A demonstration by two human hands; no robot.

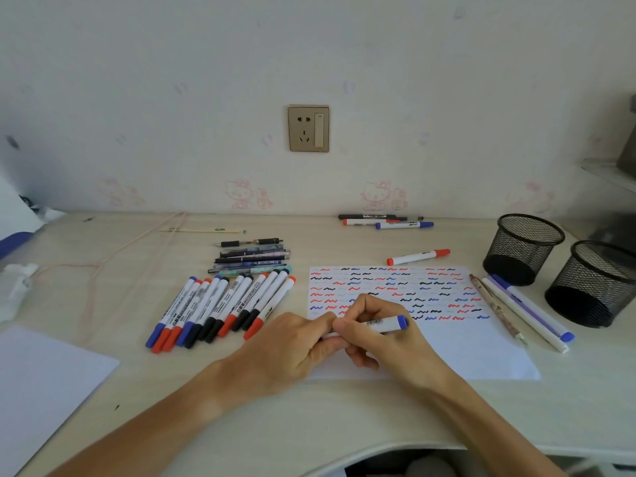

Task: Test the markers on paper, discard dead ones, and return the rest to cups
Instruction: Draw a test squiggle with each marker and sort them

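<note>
Both hands hold one white marker with a blue end [385, 323] over the test paper [481, 352], which is covered with red, blue and black squiggles. My right hand [382, 335] grips the barrel; my left hand [296, 346] grips its left end, which is hidden under my fingers. A row of several red, blue and black whiteboard markers [220, 308] lies left of the paper, with a stack of pens [253, 259] behind it. Two black mesh cups [523, 247] [593, 284] stand at the right.
A red marker [418, 257] lies just behind the paper and a few markers [385, 221] lie by the wall. Several pens [526, 311] lie between the paper and the cups. A blank sheet [41, 383] lies at the front left, crumpled tissue [13, 287] at the far left.
</note>
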